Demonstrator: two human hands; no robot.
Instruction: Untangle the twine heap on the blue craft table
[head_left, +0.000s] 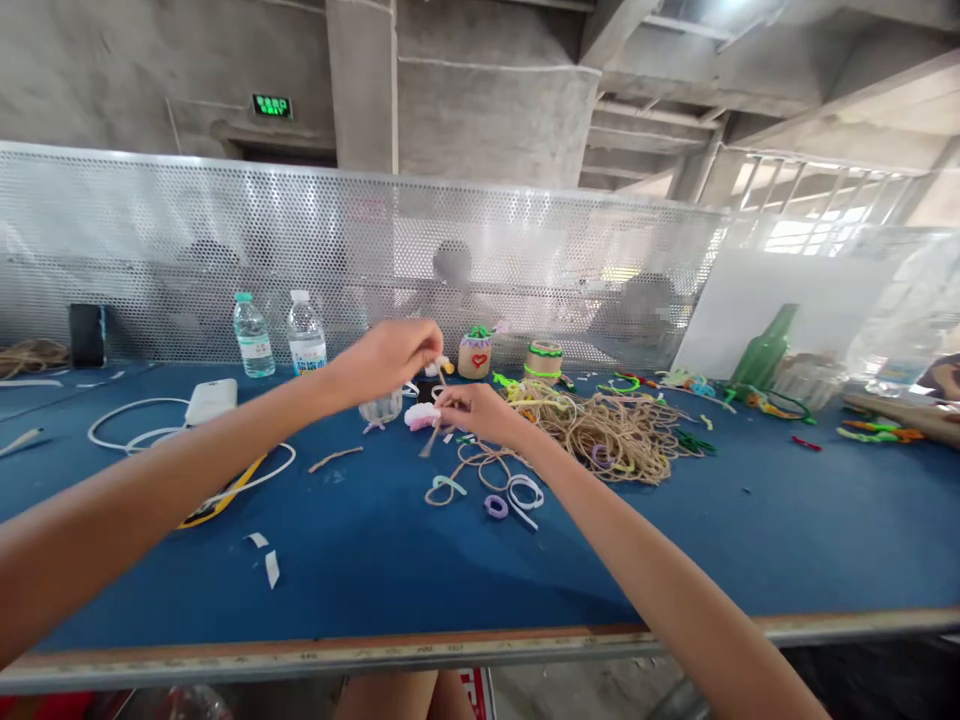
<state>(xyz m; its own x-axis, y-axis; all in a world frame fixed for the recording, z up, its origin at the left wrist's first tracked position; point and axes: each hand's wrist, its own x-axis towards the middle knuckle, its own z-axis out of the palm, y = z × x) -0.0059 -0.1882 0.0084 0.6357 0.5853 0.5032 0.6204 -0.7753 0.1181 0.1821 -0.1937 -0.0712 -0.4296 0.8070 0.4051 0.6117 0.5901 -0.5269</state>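
Observation:
Both my arms reach out over a blue table (390,560). My left hand (390,355) is raised, fingers pinched on a small yellowish object with a thin stick. My right hand (480,410) is just below it, pinching the same thin tan strand, which hangs down toward the table. A small pink piece (418,415) lies right beside my right hand. Below the hands lie loops of tan cord with white and purple pipe-cleaner rings (499,495). A pile of jute twine (607,430) sits to the right of my right hand.
Two water bottles (279,335) stand at the back left, near a white power bank (211,400) with a white cable. Two twine-wrapped cups (510,355) stand behind the hands. A green glass bottle (765,350) and coloured pipe cleaners lie at the right. A perforated metal screen closes the back.

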